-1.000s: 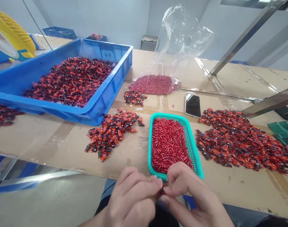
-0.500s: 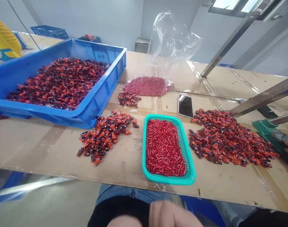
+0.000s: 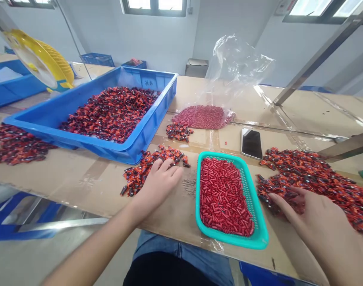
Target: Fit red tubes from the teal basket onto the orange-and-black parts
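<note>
My left hand (image 3: 162, 178) rests over a small pile of orange-and-black plastic pieces (image 3: 145, 167), its fingers bent and slightly apart, the tips partly hidden. My right hand (image 3: 318, 216) reaches over the near left edge of a larger pile of the same pieces (image 3: 321, 174). Its thumb and fingers are apart, with no held piece visible. Between the hands stands a green plastic basket (image 3: 261, 234), filled with short red tubes (image 3: 224, 196).
A large blue crate (image 3: 166, 105) of similar pieces stands behind my left hand. Behind the basket lie a clear bag (image 3: 203, 117) of red tubes and a phone (image 3: 251, 143). A metal post (image 3: 312, 59) rises at the right; a yellow fan (image 3: 44, 59) stands far left.
Both hands have come up from my lap to the tabletop, the left to the small pile and the right to the large one. The view has shifted left.
</note>
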`<state>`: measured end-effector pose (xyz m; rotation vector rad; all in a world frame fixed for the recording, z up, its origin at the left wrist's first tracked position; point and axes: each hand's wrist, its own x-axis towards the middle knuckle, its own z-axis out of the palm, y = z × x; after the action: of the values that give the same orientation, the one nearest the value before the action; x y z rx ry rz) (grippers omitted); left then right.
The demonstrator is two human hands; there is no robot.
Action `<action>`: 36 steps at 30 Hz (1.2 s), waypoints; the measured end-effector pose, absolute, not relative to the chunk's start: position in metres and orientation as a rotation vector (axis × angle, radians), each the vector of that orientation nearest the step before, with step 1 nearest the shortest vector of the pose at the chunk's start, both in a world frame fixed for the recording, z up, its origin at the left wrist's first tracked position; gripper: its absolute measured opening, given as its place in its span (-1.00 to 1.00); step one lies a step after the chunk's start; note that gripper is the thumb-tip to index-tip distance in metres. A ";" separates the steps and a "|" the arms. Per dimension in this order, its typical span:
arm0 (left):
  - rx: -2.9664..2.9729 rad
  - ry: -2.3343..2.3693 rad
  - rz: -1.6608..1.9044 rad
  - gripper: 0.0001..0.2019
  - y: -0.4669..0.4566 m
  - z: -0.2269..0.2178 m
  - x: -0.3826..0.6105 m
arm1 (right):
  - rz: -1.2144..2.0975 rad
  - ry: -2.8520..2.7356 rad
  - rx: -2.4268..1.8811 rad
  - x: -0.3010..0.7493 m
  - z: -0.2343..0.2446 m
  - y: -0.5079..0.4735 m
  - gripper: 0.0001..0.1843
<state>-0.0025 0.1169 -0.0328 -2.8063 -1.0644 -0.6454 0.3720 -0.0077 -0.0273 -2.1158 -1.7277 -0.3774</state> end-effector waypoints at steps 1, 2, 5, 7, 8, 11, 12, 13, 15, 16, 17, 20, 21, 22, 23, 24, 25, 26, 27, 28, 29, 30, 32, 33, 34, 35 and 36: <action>-2.820 -1.046 -0.644 -0.74 0.119 -0.034 -0.001 | -0.383 -1.770 -2.056 0.362 -0.027 -0.008 -0.34; -2.831 -1.033 -0.655 -0.75 0.121 -0.035 0.000 | -0.366 -1.839 -1.978 0.349 -0.026 -0.009 -0.39; -2.847 -1.013 -0.760 -0.77 0.123 -0.039 0.000 | -0.214 -2.106 -1.756 0.308 -0.025 -0.006 -0.61; -2.860 -1.000 -0.883 -0.80 0.119 -0.040 -0.002 | -0.140 -2.232 -1.701 0.286 -0.026 0.001 -0.76; -2.866 -0.999 -0.951 -0.82 0.116 -0.039 -0.004 | -0.123 -2.270 -1.698 0.279 -0.027 0.005 -0.82; -2.889 -1.067 -1.163 -0.88 0.098 -0.030 -0.007 | -0.099 -2.336 -1.707 0.270 -0.032 0.015 -0.90; -2.919 -1.138 -1.267 -0.88 0.091 -0.026 -0.008 | -0.091 -2.346 -1.706 0.270 -0.034 0.018 -0.87; -2.959 -1.234 -1.393 -0.86 0.084 -0.023 -0.008 | -0.081 -2.351 -1.700 0.270 -0.036 0.019 -0.84; -3.046 -1.460 -1.697 -0.83 0.072 -0.017 -0.007 | -0.057 -2.346 -1.674 0.271 -0.038 0.021 -0.84; -3.073 -1.569 -1.842 -0.83 0.066 -0.015 -0.005 | -0.039 -2.337 -1.654 0.272 -0.037 0.021 -0.86; -3.082 -1.657 -1.952 -0.83 0.062 -0.014 -0.004 | -0.015 -2.321 -1.631 0.272 -0.036 0.021 -0.87; -3.076 -1.772 -2.083 -0.87 0.050 -0.014 -0.002 | 0.075 -2.233 -1.561 0.270 -0.024 0.016 -0.87; -3.071 -1.767 -2.073 -0.86 0.047 -0.014 -0.002 | 0.099 -2.198 -1.542 0.268 -0.018 0.013 -0.86; -3.072 -1.749 -2.059 -0.84 0.043 -0.015 -0.001 | 0.135 -2.157 -1.518 0.265 -0.012 0.009 -0.86; -3.084 -1.720 -2.052 -0.81 0.039 -0.015 -0.001 | 0.189 -2.105 -1.486 0.261 -0.006 0.004 -0.86; -3.102 -1.682 -2.059 -0.78 0.035 -0.015 0.000 | 0.262 -2.047 -1.444 0.257 0.001 -0.001 -0.87; -3.122 -1.628 -2.081 -0.74 0.032 -0.014 0.001 | 0.348 -1.988 -1.398 0.251 0.006 -0.005 -0.89; -3.140 -1.558 -2.106 -0.72 0.029 -0.013 0.002 | 0.423 -1.928 -1.345 0.244 0.011 -0.010 -0.90; -3.150 -1.479 -2.120 -0.70 0.026 -0.011 0.004 | 0.473 -1.878 -1.287 0.238 0.015 -0.014 -0.89; -3.148 -1.402 -2.118 -0.68 0.024 -0.009 0.005 | 0.490 -1.847 -1.236 0.231 0.018 -0.016 -0.87; -3.136 -1.327 -2.096 -0.67 0.023 -0.006 0.007 | 0.471 -1.842 -1.196 0.224 0.020 -0.018 -0.85; -3.125 -1.258 -2.063 -0.66 0.022 -0.003 0.008 | 0.434 -1.851 -1.162 0.218 0.021 -0.019 -0.83; -3.133 -1.129 -1.959 -0.65 0.021 0.002 0.009 | 0.358 -1.888 -1.114 0.210 0.023 -0.019 -0.79; -3.140 -1.067 -1.908 -0.65 0.020 0.004 0.009 | 0.337 -1.908 -1.100 0.207 0.023 -0.018 -0.79; -3.145 -1.016 -1.864 -0.66 0.020 0.006 0.009 | 0.317 -1.920 -1.088 0.205 0.024 -0.017 -0.78; -3.146 -0.978 -1.827 -0.67 0.020 0.007 0.009 | 0.300 -1.926 -1.078 0.204 0.024 -0.017 -0.78; -3.139 -0.951 -1.800 -0.68 0.020 0.008 0.008 | 0.284 -1.931 -1.073 0.203 0.024 -0.016 -0.79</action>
<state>0.0081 0.0198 0.0078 -3.1388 -0.9510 -1.7996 0.2029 -0.0164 0.0244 -1.0730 -1.9309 0.2836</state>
